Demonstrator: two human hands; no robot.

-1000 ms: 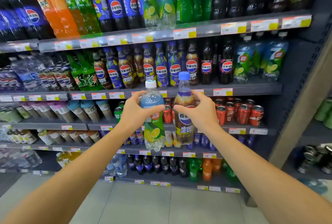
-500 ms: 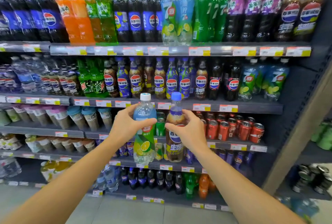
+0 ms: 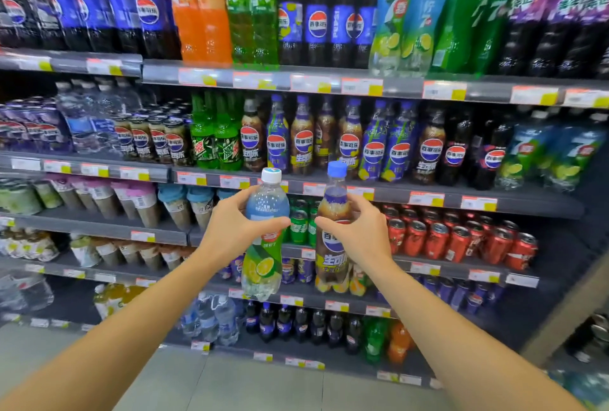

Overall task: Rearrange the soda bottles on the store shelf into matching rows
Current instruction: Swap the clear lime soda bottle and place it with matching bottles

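My left hand [image 3: 232, 227] grips a clear lime soda bottle [image 3: 263, 265] with a white cap and a blue-green label. My right hand [image 3: 357, 232] grips a brown cola bottle [image 3: 333, 262] with a blue cap and a yellow-lettered label. Both bottles are upright, side by side, in front of the shelves. On the second shelf [image 3: 379, 193] stand mixed small bottles: brown cola bottles [image 3: 303, 143], blue-labelled cola bottles [image 3: 375, 146], black cola bottles [image 3: 456, 153] and lime soda bottles [image 3: 573, 153] at the far right.
The top shelf [image 3: 296, 81] carries large bottles of cola, orange, green and lime soda. Red cans [image 3: 461, 236] sit on the third shelf to the right of my hands, cups [image 3: 138, 203] to the left. Small bottles [image 3: 313, 325] line the bottom shelf above the floor.
The view has tilted up and shifted left, so the top shelf shows more fully. Both hands still hold their bottles side by side, now slightly farther apart.
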